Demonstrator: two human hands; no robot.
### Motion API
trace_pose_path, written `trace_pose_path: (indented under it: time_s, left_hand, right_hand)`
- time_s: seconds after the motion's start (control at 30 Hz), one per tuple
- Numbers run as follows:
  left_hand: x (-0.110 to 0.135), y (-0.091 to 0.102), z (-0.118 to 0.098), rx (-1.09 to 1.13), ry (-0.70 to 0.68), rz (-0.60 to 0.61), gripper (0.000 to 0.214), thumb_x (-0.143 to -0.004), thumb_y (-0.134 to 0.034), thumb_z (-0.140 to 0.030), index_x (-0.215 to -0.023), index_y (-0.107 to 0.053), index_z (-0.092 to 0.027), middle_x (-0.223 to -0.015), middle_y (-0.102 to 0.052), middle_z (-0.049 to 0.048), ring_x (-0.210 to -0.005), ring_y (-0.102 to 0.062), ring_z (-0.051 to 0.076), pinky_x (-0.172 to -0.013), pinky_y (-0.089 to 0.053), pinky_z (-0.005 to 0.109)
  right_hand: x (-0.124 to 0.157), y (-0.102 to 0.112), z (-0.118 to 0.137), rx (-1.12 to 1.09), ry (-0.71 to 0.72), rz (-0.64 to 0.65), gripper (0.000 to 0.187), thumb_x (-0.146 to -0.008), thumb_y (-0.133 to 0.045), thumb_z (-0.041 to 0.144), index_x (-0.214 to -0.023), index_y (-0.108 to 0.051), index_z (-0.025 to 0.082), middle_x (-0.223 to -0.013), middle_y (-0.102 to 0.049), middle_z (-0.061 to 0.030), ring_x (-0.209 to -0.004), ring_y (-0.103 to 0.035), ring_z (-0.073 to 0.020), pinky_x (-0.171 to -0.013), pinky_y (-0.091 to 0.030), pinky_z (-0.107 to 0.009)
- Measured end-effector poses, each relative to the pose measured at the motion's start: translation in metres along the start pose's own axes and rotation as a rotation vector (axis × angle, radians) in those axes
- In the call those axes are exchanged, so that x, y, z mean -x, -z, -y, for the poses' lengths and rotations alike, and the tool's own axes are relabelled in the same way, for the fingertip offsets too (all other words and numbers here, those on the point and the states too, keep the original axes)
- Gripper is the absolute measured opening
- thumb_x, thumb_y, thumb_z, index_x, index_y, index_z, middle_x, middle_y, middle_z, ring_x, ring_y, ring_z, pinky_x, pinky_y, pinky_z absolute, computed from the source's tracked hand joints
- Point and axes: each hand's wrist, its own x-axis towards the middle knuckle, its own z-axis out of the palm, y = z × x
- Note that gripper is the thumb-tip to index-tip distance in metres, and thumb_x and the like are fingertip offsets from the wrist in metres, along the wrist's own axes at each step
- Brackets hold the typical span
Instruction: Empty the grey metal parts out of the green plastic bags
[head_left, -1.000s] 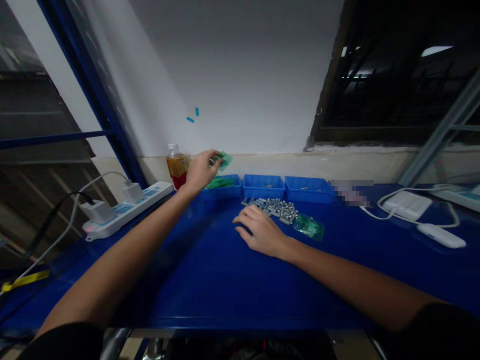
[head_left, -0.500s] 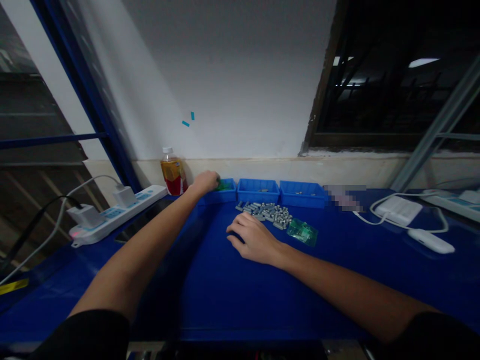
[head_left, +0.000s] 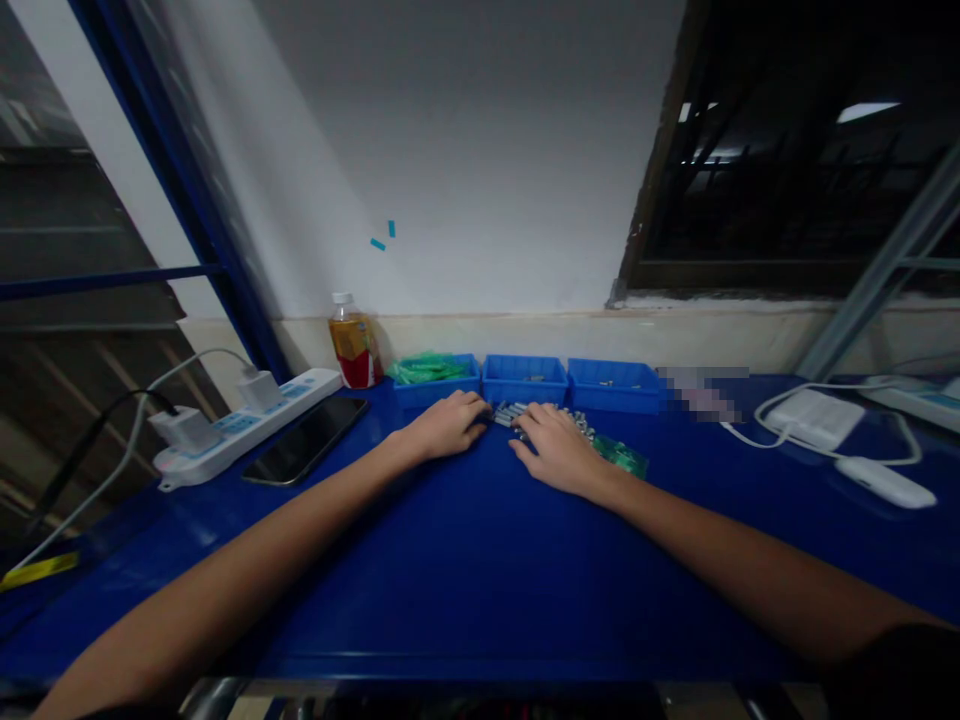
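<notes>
A pile of small silvery metal cylinders [head_left: 507, 414] lies on the blue table in front of the bins. At its left edge rests my left hand [head_left: 450, 425], open, thumb apart from the bent fingers, nothing visible in it. My right hand [head_left: 556, 448] covers part of the pile from the front, open, fingertips over the metal pieces and thumb out to the left. Just behind the right wrist, a green plastic bag [head_left: 626, 460] with contents lies partly hidden. Green plastic bags [head_left: 426, 367] fill the left blue bin [head_left: 439, 393].
The middle bin [head_left: 525, 386] and right bin [head_left: 613, 397] hold a few small pieces. A drink bottle [head_left: 354, 345], a phone [head_left: 306, 442] and a power strip [head_left: 247, 425] stand or lie at left. White adapters [head_left: 814, 418] with cables lie at right.
My left hand has come out of the left bin, down and right to the pile's edge. My right hand has moved right and slightly forward, over the metal pieces.
</notes>
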Motion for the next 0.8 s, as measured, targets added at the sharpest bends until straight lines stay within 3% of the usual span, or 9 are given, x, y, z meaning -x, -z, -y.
trace_pose_path:
  time_s: [0.13,0.3,0.43,0.6,0.8]
  left_hand:
    - [0.005,-0.005,-0.003,0.101,0.089,-0.001,0.015,-0.087,-0.048,-0.025,-0.096,-0.057,-0.017,-0.095,-0.059,0.0078,-0.090,-0.055,0.020,-0.082,-0.045,0.032]
    - [0.020,-0.003,-0.028,0.323,0.136,-0.114,0.010,-0.089,-0.045,-0.026,-0.091,-0.050,-0.018,-0.082,-0.059,0.0041,-0.077,-0.055,0.017,-0.073,-0.044,0.029]
    - [0.022,-0.003,-0.046,0.506,0.139,-0.199,0.006,-0.090,-0.041,-0.025,-0.090,-0.042,-0.019,-0.082,-0.057,0.0022,-0.073,-0.055,0.014,-0.067,-0.043,0.026]
    - [0.019,-0.002,-0.050,0.501,0.178,-0.240,0.008,-0.091,-0.036,-0.024,-0.092,-0.043,-0.020,-0.086,-0.059,0.0039,-0.079,-0.057,0.015,-0.072,-0.045,0.028]
    - [0.020,-0.002,-0.048,0.364,0.156,-0.255,0.013,-0.085,-0.050,-0.024,-0.097,-0.051,-0.018,-0.092,-0.061,0.0054,-0.087,-0.057,0.018,-0.079,-0.045,0.031]
  right_hand:
    - [0.002,-0.004,0.001,-0.016,-0.012,-0.046,0.025,-0.089,-0.048,0.035,-0.101,-0.060,0.017,-0.101,-0.058,-0.0095,-0.097,-0.049,-0.0249,-0.081,-0.037,-0.038]
    - [0.003,0.003,0.007,-0.074,0.074,-0.130,0.032,-0.086,-0.053,0.036,-0.111,-0.055,0.016,-0.104,-0.058,-0.0106,-0.100,-0.047,-0.0253,-0.083,-0.037,-0.037]
    - [0.002,0.005,0.014,-0.089,0.150,-0.153,0.019,-0.090,-0.047,0.028,-0.099,-0.057,0.015,-0.095,-0.060,-0.0097,-0.092,-0.049,-0.0230,-0.080,-0.036,-0.035]
    - [0.000,0.000,0.014,-0.138,0.096,-0.176,0.020,-0.092,-0.044,0.030,-0.094,-0.059,0.016,-0.091,-0.062,-0.0092,-0.089,-0.050,-0.0222,-0.077,-0.035,-0.034]
    - [-0.002,-0.002,0.010,-0.160,0.072,-0.178,0.028,-0.095,-0.036,0.028,-0.088,-0.061,0.016,-0.086,-0.062,-0.0084,-0.086,-0.050,-0.0205,-0.077,-0.034,-0.033]
